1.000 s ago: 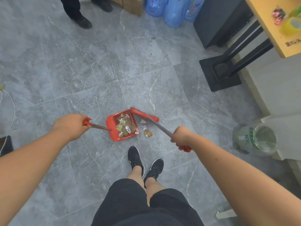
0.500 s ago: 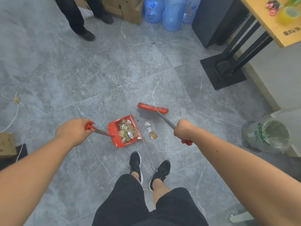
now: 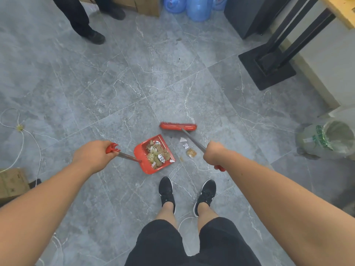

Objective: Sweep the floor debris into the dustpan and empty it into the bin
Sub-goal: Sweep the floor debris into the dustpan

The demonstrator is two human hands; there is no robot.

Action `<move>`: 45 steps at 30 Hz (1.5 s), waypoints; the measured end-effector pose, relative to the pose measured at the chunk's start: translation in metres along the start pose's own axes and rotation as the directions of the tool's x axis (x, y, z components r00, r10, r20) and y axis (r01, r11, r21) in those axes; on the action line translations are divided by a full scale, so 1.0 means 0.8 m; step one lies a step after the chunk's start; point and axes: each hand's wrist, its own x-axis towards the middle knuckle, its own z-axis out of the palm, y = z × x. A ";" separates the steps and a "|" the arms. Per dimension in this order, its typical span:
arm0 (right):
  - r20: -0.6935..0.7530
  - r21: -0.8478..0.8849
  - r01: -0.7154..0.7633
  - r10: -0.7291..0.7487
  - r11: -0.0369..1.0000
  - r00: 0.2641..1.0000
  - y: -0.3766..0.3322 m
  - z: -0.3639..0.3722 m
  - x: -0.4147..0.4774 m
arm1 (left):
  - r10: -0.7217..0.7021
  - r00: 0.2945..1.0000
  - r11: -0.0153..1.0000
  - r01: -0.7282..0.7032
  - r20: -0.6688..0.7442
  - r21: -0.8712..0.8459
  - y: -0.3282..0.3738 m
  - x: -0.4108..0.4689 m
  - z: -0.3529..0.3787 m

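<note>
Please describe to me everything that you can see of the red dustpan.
The dustpan is red and looks like plastic, with a thin metal rod that ends in a red grip. The left hand holds that grip. The pan seems to rest on the grey floor, its open edge turned to the right. Inside lies a heap of debris: brownish bits and white paper scraps.
</note>
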 end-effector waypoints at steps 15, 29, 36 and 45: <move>0.031 -0.040 -0.102 0.103 0.994 0.994 0.052 0.027 -0.062 | 0.200 0.979 0.976 -0.202 0.028 0.085 -0.007 0.034 -0.028; 0.015 0.481 -0.194 0.214 0.855 0.977 0.071 0.055 -0.070 | 0.279 0.960 0.955 -0.280 0.020 0.098 0.005 0.047 -0.035; 0.141 0.793 -0.304 0.327 0.528 0.935 0.042 0.107 -0.050 | 0.274 0.961 0.955 -0.276 0.028 0.109 0.020 0.055 -0.018; 0.327 0.900 -0.380 0.247 0.213 0.912 -0.012 0.153 -0.061 | 0.296 0.954 0.945 -0.301 0.053 0.131 0.030 0.056 -0.020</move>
